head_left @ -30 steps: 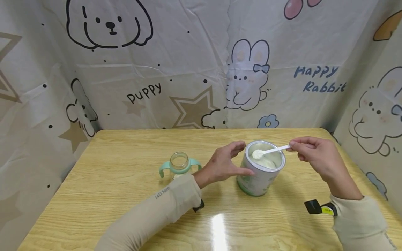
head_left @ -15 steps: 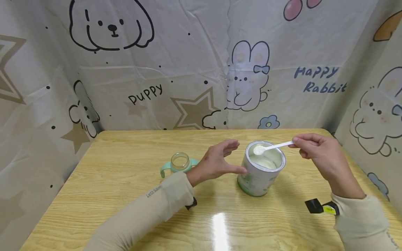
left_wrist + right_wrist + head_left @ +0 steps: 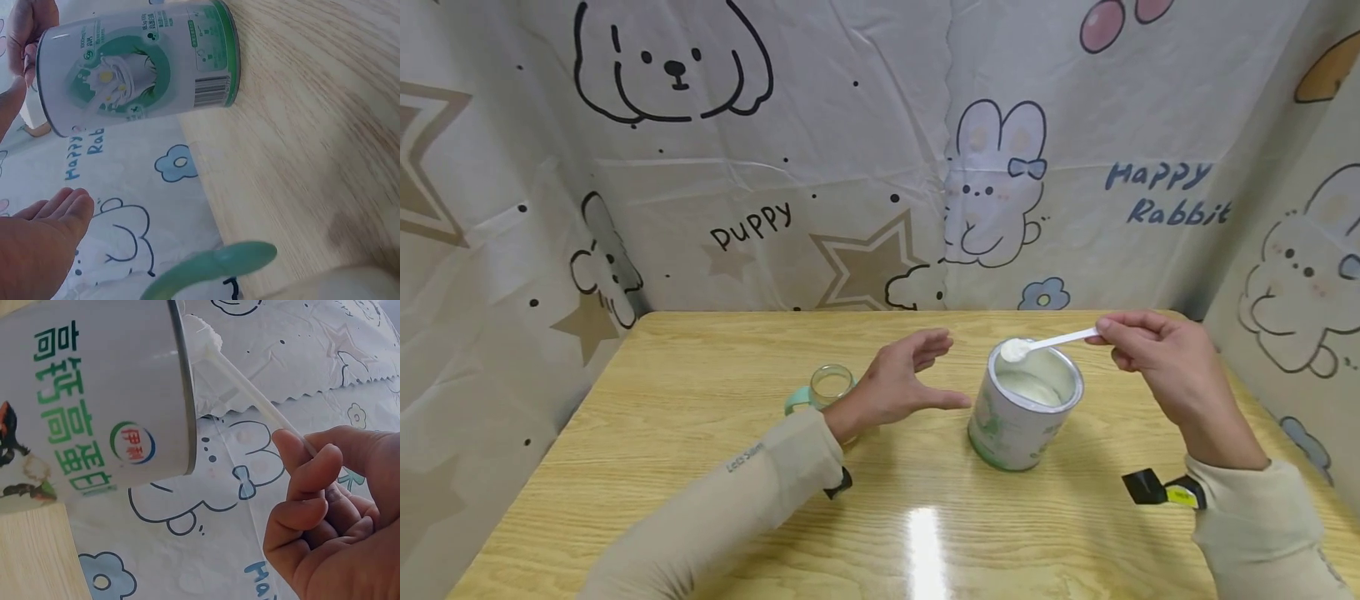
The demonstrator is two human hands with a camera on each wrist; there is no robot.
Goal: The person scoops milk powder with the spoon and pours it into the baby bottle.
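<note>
My right hand (image 3: 1157, 362) pinches the end of a white plastic scoop (image 3: 1063, 338) between thumb and fingers. Its bowl, heaped with cream-white powder (image 3: 1017, 350), is over the left rim of an open milk powder can (image 3: 1018, 425). More powder lies inside the can. My left hand (image 3: 898, 379) is held open to the left of the can, thumb and fingers spread, with a gap between them and the can. Behind the left wrist stands an uncapped baby bottle (image 3: 831, 383) with green handles, partly hidden by that arm; one green handle (image 3: 212, 265) shows in the left wrist view.
The things stand on a wood-grain table (image 3: 715, 367). A patterned cloth (image 3: 865, 167) hangs behind the table and along both sides. Black straps with small devices (image 3: 1165, 490) are worn on the wrists.
My left hand has let go of the can and drawn away to the left, covering more of the bottle. The loaded scoop has risen from inside the can to its rim.
</note>
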